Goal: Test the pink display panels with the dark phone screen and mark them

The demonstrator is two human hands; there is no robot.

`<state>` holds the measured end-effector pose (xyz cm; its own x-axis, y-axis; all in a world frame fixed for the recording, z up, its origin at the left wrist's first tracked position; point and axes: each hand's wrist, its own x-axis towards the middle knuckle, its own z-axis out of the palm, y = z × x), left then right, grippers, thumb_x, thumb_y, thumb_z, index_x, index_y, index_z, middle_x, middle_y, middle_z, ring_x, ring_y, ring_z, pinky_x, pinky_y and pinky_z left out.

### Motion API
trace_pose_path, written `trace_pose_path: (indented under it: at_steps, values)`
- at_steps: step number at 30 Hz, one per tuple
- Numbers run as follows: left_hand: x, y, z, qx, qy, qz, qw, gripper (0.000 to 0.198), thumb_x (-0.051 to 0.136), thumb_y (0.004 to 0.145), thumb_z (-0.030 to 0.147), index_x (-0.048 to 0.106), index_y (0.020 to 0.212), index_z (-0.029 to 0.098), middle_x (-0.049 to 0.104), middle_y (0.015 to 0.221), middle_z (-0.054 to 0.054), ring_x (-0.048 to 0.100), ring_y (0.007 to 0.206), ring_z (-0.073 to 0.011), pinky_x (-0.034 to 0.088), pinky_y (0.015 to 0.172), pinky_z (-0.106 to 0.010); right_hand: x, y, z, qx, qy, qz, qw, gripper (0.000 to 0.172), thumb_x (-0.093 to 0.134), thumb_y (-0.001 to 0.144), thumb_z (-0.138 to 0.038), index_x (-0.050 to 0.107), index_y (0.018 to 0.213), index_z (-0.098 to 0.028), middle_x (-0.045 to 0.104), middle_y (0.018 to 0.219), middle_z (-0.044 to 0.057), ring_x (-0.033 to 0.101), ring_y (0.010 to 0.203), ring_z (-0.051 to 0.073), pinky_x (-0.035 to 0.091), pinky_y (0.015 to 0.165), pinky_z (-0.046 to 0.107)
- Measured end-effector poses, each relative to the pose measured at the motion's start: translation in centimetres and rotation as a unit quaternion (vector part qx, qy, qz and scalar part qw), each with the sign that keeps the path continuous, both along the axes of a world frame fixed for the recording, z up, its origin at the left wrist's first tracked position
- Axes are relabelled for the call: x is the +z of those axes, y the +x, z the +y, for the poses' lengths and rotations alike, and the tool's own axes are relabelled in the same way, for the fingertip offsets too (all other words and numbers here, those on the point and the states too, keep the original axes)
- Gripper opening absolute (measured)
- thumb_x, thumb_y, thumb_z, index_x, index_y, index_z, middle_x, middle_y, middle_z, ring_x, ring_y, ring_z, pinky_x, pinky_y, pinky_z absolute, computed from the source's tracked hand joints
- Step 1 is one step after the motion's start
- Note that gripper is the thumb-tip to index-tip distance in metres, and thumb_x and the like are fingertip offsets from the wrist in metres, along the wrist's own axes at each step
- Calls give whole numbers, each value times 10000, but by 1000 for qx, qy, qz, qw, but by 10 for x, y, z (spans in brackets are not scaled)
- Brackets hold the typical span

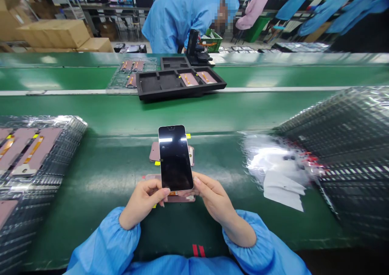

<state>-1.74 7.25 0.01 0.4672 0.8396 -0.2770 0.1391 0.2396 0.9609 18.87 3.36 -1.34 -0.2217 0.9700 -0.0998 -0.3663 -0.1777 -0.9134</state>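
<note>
Between my two hands is a phone screen with a glossy black face, a pale rim and a notch at its top. My left hand pinches its lower left corner, thumb on the front edge. At the lower right corner, the fingers and thumb of my right hand close on its side. Behind and below it, a pinkish panel with yellow tabs lies on the green bench. A second pinkish panel lies nearer to me. The screen hides most of both panels.
Stacked clear trays with pinkish panels stand at left. At right are a tall stack of trays, crumpled clear film and white paper. A black tray sits across the bench; a person in blue bends beyond it.
</note>
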Motion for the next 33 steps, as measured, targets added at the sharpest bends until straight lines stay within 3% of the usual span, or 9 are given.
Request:
trace_pose_path:
  at_steps: [6, 9, 12, 14, 16, 21, 24, 28, 33]
  values:
    - [-6, -1, -2, -13, -31, -26, 999, 385, 699, 787, 486, 610, 635, 144, 611, 601, -6, 568, 540, -104, 425, 534, -212, 2, 1, -2, -15, -16, -121, 992, 462, 599, 896, -486, 613, 1252, -191, 743, 862, 62, 703, 832, 228, 559, 755, 361]
    - [-1, -3, -2, -23, -74, -146, 986, 483, 794, 676, 522, 682, 992, 175, 691, 861, -55, 656, 751, -166, 506, 682, -256, 2, 3, -5, 6, -26, -109, 994, 442, 599, 893, -489, 631, 1214, -187, 726, 792, 51, 694, 763, 212, 554, 713, 339]
    - [7, -9, 6, 11, -132, -234, 963, 657, 699, 762, 571, 553, 1296, 217, 676, 1113, -117, 666, 943, -234, 537, 773, -317, 0, 4, -7, 70, -11, -105, 992, 366, 598, 899, -469, 674, 1124, -190, 711, 763, 46, 674, 706, 186, 539, 710, 319]
    - [13, -16, 17, 40, -172, -231, 957, 504, 637, 845, 484, 594, 1241, 176, 692, 1074, -133, 681, 895, -225, 552, 736, -312, -2, 4, -8, 115, -5, -128, 985, 356, 582, 910, -467, 680, 1103, -183, 721, 802, 61, 677, 710, 187, 534, 741, 328]
    - [18, -25, 33, 68, -197, -197, 958, 371, 693, 816, 323, 649, 1124, 122, 713, 948, -134, 690, 777, -210, 563, 664, -303, -5, 4, -8, 125, -12, -152, 980, 412, 547, 925, -487, 642, 1177, -176, 729, 813, 75, 686, 727, 200, 538, 759, 342]
    - [21, -35, 100, 191, -149, -156, 957, 190, 642, 803, 91, 665, 991, 69, 705, 846, -125, 679, 708, -185, 579, 657, -311, -23, 1, -7, 17, 36, -225, 974, 529, 477, 949, -504, 465, 1369, -184, 706, 1089, 136, 705, 870, 219, 576, 778, 336]
    - [14, -36, 152, 292, -84, -146, 941, 146, 566, 884, 102, 632, 1013, 91, 679, 898, -86, 658, 758, -146, 573, 715, -294, -34, 0, -3, -27, 136, -317, 938, 454, 489, 950, -447, 513, 1327, -195, 704, 1109, 130, 714, 892, 208, 579, 807, 301]
    - [6, -45, 206, 404, -10, -105, 909, 276, 581, 926, 285, 578, 1162, 142, 624, 1114, -80, 638, 915, -188, 567, 771, -371, -44, 1, 2, -61, 291, -421, 857, 405, 512, 942, -330, 530, 1334, -230, 739, 1017, 72, 730, 843, 177, 581, 776, 233]
    - [4, -73, 228, 477, 66, -23, 876, 368, 599, 912, 317, 547, 1243, 165, 562, 1270, -109, 587, 1092, -252, 514, 907, -466, -56, 0, 6, -83, 393, -466, 788, 391, 497, 937, -320, 589, 1308, -238, 761, 925, 52, 745, 729, 178, 594, 674, 204]
